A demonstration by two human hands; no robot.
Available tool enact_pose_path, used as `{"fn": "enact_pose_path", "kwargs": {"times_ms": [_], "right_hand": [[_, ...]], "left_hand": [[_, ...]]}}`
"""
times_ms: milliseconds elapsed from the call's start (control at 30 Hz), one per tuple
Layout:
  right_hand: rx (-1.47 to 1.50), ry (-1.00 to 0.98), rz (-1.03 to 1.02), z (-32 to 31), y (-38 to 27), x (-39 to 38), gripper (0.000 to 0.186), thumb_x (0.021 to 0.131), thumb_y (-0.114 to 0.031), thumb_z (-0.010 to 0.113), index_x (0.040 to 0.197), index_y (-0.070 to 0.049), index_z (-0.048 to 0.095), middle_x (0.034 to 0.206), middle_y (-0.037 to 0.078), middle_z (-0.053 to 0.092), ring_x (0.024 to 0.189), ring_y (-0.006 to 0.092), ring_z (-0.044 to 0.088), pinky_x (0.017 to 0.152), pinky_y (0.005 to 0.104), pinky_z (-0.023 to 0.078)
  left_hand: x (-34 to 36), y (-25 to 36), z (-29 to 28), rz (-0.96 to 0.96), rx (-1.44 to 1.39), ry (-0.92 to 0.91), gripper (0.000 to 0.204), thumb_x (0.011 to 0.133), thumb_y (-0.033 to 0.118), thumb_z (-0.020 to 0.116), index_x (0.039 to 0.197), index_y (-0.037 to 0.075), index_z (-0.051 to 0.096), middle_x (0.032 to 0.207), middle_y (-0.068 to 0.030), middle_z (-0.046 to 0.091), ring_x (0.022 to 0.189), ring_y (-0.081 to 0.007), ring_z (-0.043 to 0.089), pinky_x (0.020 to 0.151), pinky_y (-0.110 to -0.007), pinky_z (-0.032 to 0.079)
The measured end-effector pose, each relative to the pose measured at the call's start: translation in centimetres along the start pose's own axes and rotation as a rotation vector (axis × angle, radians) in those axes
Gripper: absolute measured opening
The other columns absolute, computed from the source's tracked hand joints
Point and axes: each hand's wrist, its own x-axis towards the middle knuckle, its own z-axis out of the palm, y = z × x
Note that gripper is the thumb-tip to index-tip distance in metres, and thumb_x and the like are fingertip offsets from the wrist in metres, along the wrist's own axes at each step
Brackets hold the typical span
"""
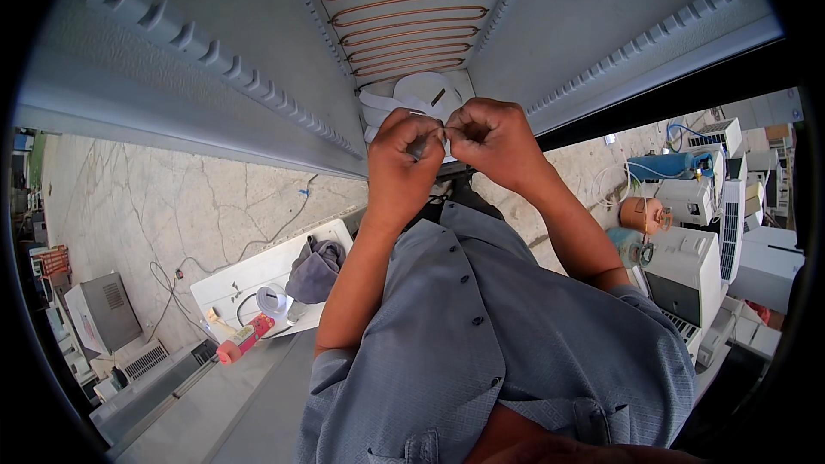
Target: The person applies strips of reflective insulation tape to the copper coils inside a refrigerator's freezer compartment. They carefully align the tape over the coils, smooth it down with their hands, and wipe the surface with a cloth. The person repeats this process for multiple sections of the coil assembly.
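Observation:
Both of my hands are raised close together at the mouth of a tall open refrigerator cabinet, fingertips meeting. My left hand [400, 155] is closed in a pinch, thumb against forefinger. My right hand [497, 144] pinches the same way and touches the left. Something small and dark seems to sit between the fingertips, too small to name. Just beyond them, at the cabinet's bottom, lies a white disc-shaped roll [423, 88] with loose white strip [378, 103] beside it, partly hidden by my hands. Copper tubing [404, 13] runs in rows of loops along the cabinet's back wall.
Ribbed shelf supports line both cabinet walls [232, 0]. At left, a white panel [228, 288] carries a grey cloth [316, 271], a pink-red bottle [247, 337] and a small white roll [271, 299]. Gas cylinders [662, 167] and white appliance units [685, 271] stand at right.

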Motion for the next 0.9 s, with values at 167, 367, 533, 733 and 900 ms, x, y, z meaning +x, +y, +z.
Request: {"fn": "enact_pose_path", "kwargs": {"times_ms": [167, 367, 533, 733, 900], "right_hand": [[0.05, -0.024, 0.017, 0.1, 0.5, -0.1, 0.003, 0.085, 0.001, 0.067, 0.084, 0.003, 0.066, 0.079, 0.0, 0.065, 0.072, 0.0038, 0.059, 0.065, 0.0233, 0.051], [0.108, -0.048, 0.083, 0.0, 0.4, -0.2, 0.002, 0.086, 0.001, 0.067, 0.086, 0.003, 0.066, 0.08, 0.0, 0.065, 0.074, 0.0042, 0.06, 0.067, 0.0232, 0.052], [-0.042, -0.044, -0.081, -0.2, 0.2, -0.1, 0.004, 0.083, 0.002, 0.068, 0.086, 0.003, 0.066, 0.079, 0.0, 0.064, 0.073, 0.0046, 0.06, 0.065, 0.0237, 0.052], [0.005, -0.066, -0.029, -0.2, 0.4, -0.1, 0.003, 0.083, 0.003, 0.068, 0.086, 0.004, 0.066, 0.079, 0.001, 0.065, 0.074, 0.0051, 0.062, 0.065, 0.0238, 0.052], [0.037, -0.07, 0.004, -0.1, 0.9, 0.0, 0.002, 0.087, 0.002, 0.066, 0.086, 0.004, 0.067, 0.079, 0.001, 0.066, 0.074, 0.005, 0.061, 0.066, 0.0237, 0.052]], "left_hand": [[-0.1, 0.1, -0.2, 0.003, -0.009, -0.023, 0.008, 0.083, 0.0, 0.064, 0.09, -0.002, 0.067, 0.088, -0.0102, 0.064, 0.078, -0.0219, 0.066, 0.072, -0.031, 0.052], [-0.2, 0.2, -0.2, 0.032, 0.01, -0.036, 0.006, 0.085, 0.0, 0.064, 0.09, -0.002, 0.066, 0.088, -0.0101, 0.063, 0.077, -0.0221, 0.065, 0.071, -0.031, 0.051], [-0.1, -0.5, -0.5, 0.137, 0.099, -0.064, 0.005, 0.09, -0.001, 0.063, 0.094, -0.004, 0.066, 0.091, -0.0076, 0.062, 0.077, -0.0146, 0.061, 0.067, -0.027, 0.049], [-0.2, 0.1, -0.4, 0.077, 0.058, -0.057, 0.006, 0.085, 0.0, 0.062, 0.09, -0.003, 0.064, 0.088, -0.012, 0.063, 0.078, -0.0266, 0.063, 0.072, -0.034, 0.051], [-0.2, -0.7, -0.5, 0.11, 0.07, -0.082, 0.005, 0.09, -0.001, 0.062, 0.093, -0.003, 0.065, 0.091, -0.0079, 0.062, 0.078, -0.0153, 0.062, 0.067, -0.028, 0.05]]}}
